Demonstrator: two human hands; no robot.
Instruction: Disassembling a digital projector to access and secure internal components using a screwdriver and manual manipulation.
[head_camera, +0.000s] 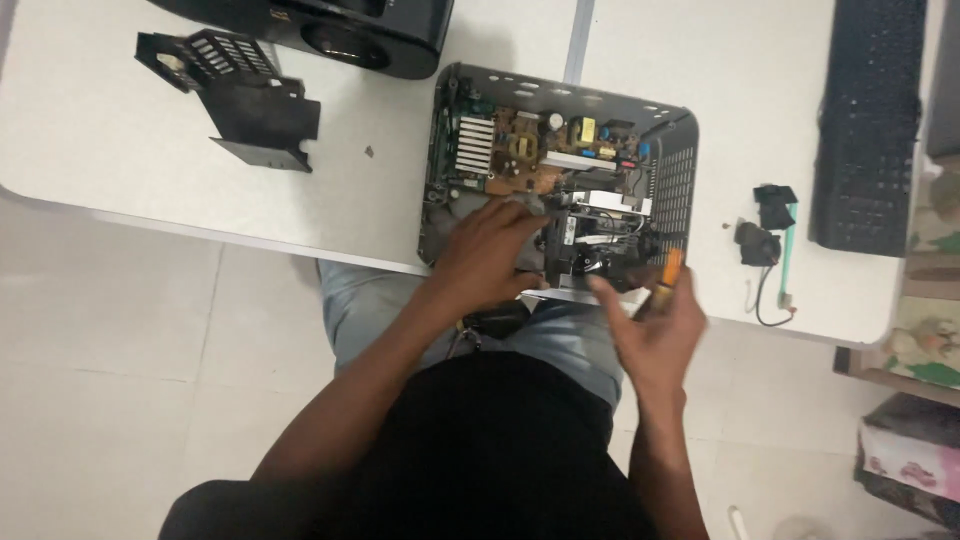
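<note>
An opened black device chassis (676, 170) lies on the white table (100, 130), its circuit board (530, 145) and a silver heat sink (474, 146) exposed. My left hand (487, 255) rests inside the near-left part of the chassis, fingers touching a black inner module (590, 245). My right hand (655, 325) sits at the chassis's near-right edge and grips an orange-handled tool (670, 270), likely a screwdriver, whose tip is hidden.
A removed black vented panel (240, 90) lies at the table's far left, a black housing (340, 30) behind it. Small black parts with a wire (765, 240) sit to the right, beside a black keyboard (868, 120). Boxes (915, 440) stand on the floor at right.
</note>
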